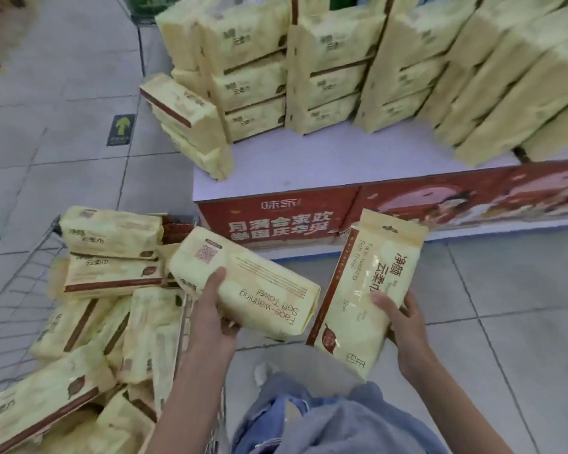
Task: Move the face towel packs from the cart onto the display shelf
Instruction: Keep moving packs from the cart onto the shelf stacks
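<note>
My left hand (214, 308) grips a pale yellow face towel pack (256, 283) lying sideways, just right of the cart's rim. My right hand (404, 326) holds a second yellow pack (364, 290) upright and tilted, its printed front toward me. Both packs hang above the floor in front of the display shelf (341, 162), a low white-topped platform with a red printed front. Several matching packs are stacked on the shelf (325, 60), and a short stack (191, 126) sits at its left corner. The wire cart (23, 273) at lower left holds several more packs (112, 257).
Grey tiled floor (63, 93) stretches to the left, with a green arrow sticker (121, 129) on it. My legs in blue trousers (309, 417) and one white shoe (264, 371) stand between cart and shelf. Bare white shelf top lies at the front.
</note>
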A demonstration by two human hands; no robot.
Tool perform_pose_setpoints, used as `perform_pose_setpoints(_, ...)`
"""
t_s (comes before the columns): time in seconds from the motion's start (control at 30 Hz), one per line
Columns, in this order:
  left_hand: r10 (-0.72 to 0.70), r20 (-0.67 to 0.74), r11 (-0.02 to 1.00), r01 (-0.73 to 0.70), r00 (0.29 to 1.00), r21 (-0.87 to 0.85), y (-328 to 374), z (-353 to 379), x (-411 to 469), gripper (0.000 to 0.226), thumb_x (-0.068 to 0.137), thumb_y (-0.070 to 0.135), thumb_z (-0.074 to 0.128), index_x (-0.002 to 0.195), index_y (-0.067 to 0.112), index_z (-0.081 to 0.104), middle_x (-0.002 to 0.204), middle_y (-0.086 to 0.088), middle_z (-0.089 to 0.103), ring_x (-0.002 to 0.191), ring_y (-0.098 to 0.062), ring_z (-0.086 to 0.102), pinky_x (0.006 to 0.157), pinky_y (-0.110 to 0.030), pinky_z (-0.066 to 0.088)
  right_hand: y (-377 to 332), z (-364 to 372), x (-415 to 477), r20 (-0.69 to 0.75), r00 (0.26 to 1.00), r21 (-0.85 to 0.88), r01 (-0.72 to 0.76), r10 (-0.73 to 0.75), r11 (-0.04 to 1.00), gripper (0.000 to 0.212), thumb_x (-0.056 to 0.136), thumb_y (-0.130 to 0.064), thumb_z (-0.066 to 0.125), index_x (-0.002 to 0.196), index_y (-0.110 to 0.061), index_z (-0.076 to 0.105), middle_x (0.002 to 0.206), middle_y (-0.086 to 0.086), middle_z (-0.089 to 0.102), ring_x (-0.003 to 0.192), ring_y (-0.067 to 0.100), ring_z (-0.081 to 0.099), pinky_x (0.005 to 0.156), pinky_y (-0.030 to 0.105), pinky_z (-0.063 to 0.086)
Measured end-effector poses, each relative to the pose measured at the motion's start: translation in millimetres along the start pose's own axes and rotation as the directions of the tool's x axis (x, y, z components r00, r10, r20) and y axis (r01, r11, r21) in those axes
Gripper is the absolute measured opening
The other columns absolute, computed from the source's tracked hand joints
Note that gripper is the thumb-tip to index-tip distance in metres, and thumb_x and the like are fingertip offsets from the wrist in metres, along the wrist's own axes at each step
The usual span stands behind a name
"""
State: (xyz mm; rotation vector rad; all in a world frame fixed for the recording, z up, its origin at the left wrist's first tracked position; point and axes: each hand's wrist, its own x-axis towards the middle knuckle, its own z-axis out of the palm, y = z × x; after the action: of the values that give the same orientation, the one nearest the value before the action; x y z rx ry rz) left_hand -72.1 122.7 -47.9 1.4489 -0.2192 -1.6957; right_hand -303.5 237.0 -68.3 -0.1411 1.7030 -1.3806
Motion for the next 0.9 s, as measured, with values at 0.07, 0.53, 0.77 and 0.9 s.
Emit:
perform_pose_setpoints(0.07,-0.015,0.038,0.999,0.014,0.999,0.044,-20.7,22.7,-8.1,0.018,0.080,0.030,0.070,0.095,0.030,0.062,0.094,0.004,0.072,0.092,-0.019,0.065,0.072,-0.040,0.053,5.9,-34.2,-3.5,-0.054,0.999,0.030,-0.003,0.004,1.000,0.041,0.077,-0.018,0.072,0.115,-0.018,0.055,0.104,0.000,0.070,0.088,0.020,0.069,0.064,0.032,0.054)
perform_pose_setpoints(0.53,-0.170,0.145,0.964,0.135,0.975,0.228,-173.7,140.6,-89.9,0.026,0.077,0.035,0.071,0.098,0.027,0.057,0.096,0.001,0.068,0.096,-0.021,0.060,0.087,-0.045,0.051,46.5,-243.5,-36.7,-0.340,0.932,0.272,-0.027,0.122,0.962,0.033,0.077,-0.020,0.072,0.105,-0.021,0.055,0.102,0.002,0.068,0.089,0.021,0.066,0.062,0.032,0.051)
perform_pose_setpoints(0.77,-0.128,0.084,0.965,0.105,0.988,0.239,-185.2,143.8,-84.5,0.026,0.077,0.037,0.071,0.098,0.032,0.057,0.100,0.001,0.066,0.097,-0.022,0.059,0.077,-0.040,0.052,23.3,-257.8,-4.3,-0.323,0.939,0.301,-0.018,0.119,0.954,0.033,0.079,-0.019,0.071,0.108,-0.020,0.055,0.101,-0.001,0.068,0.086,0.016,0.066,0.059,0.026,0.050)
perform_pose_setpoints(0.9,-0.169,0.020,0.960,0.160,0.985,0.230,-191.5,148.7,-71.3,0.025,0.077,0.039,0.071,0.096,0.033,0.057,0.103,0.000,0.065,0.096,-0.024,0.058,0.070,-0.040,0.051,-6.1,-253.1,35.2,-0.285,0.955,0.278,-0.004,0.087,0.961,0.031,0.079,-0.019,0.071,0.106,-0.021,0.056,0.099,-0.003,0.069,0.084,0.012,0.066,0.055,0.020,0.051)
